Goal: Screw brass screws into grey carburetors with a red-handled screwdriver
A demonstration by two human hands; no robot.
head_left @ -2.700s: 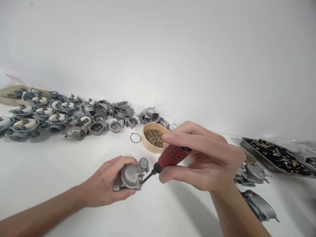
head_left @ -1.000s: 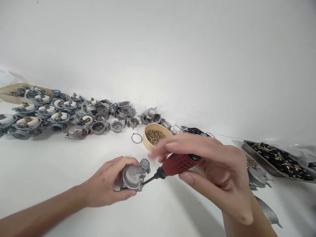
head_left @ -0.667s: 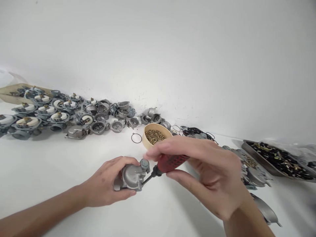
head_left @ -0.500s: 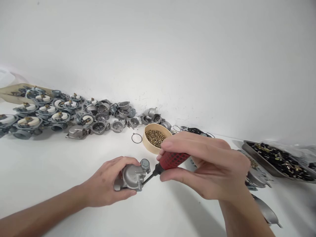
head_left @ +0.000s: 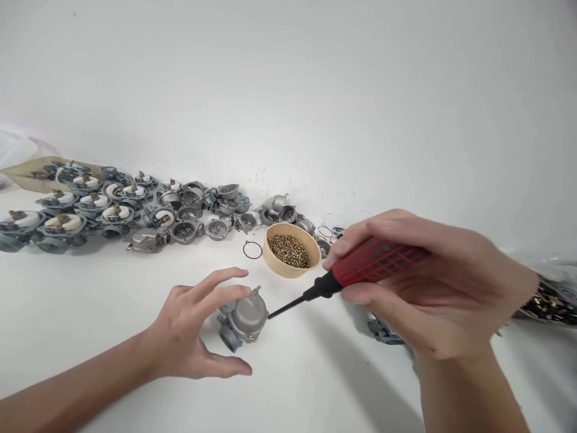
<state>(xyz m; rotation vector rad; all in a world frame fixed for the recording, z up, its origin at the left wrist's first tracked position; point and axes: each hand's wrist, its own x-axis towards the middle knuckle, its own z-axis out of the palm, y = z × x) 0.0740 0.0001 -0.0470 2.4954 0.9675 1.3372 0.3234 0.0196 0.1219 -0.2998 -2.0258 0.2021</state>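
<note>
**Red screwdriver at the edge of an upturned carburetor**

The right hand (head_left: 455, 291) grips the red-and-black screwdriver (head_left: 376, 261), shaft slanting down and left. Its tip is at or just beside the carburetor's (head_left: 250, 316) float-bowl edge; contact is unclear. The left hand (head_left: 192, 325) is spread open around the carburetor, which sits bowl-up on the white table (head_left: 252, 406); whether a fingertip touches it, I cannot tell. For good driving, I'd close those fingers to brace the body, and set the shaft square to the screw so the tip doesn't slip.

Just beyond stands the round tub (head_left: 291, 270) of screws (head_left: 288, 248), its rim the edge to avoid, with a black gasket ring (head_left: 252, 242) beside it. Loose float bowls (head_left: 218, 229) limit the far side; the near side gives most room.
</note>
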